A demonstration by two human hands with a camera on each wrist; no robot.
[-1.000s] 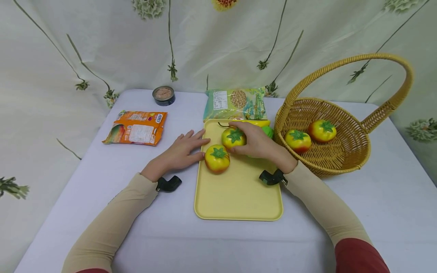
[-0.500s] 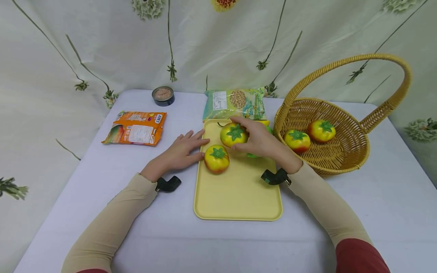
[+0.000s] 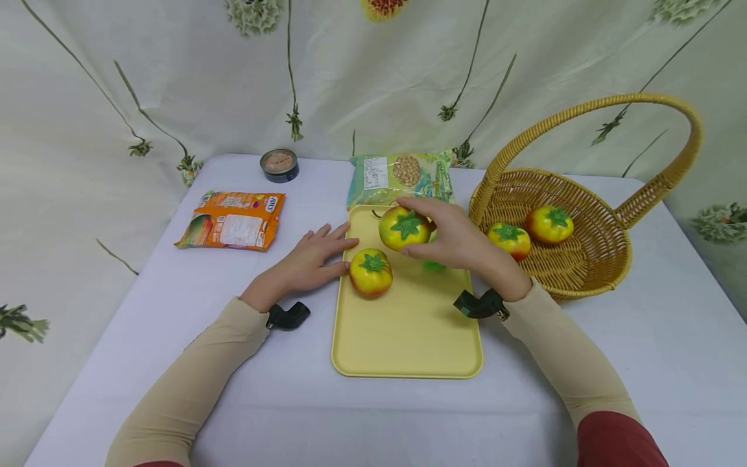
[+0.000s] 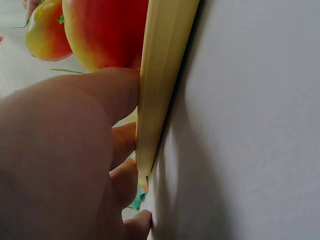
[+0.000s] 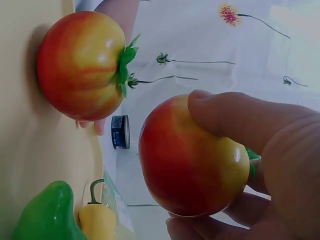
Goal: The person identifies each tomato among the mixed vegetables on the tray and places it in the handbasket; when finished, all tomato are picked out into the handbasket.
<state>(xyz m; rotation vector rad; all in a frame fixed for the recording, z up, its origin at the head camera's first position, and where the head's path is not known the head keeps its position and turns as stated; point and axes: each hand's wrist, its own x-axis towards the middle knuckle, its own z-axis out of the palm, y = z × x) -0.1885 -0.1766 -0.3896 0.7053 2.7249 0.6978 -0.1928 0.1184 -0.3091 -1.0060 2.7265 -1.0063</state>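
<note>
My right hand (image 3: 455, 235) grips a yellow-red tomato (image 3: 401, 230) with a green star-shaped calyx. In the right wrist view this tomato is held up off the yellow tray (image 3: 407, 337), thumb on one side and fingers on the other. A second tomato (image 3: 370, 274) sits on the tray near its left edge. My left hand (image 3: 309, 258) lies with fingers spread along the tray's left edge, thumb right beside that second tomato. Partly hidden under my right hand, a green pepper (image 5: 50, 215) and a yellow pepper (image 5: 97, 221) lie on the tray.
At the right stands a wicker basket (image 3: 560, 279) with a tall handle and two tomatoes (image 3: 550, 224) inside. Behind the tray lies a green bag (image 3: 403, 176) of beans. An orange packet (image 3: 230, 219) and a small tin (image 3: 280, 165) are at the left.
My right hand has lifted the tomato from the tray and shifted it slightly to the right. My left hand has stayed in place.
</note>
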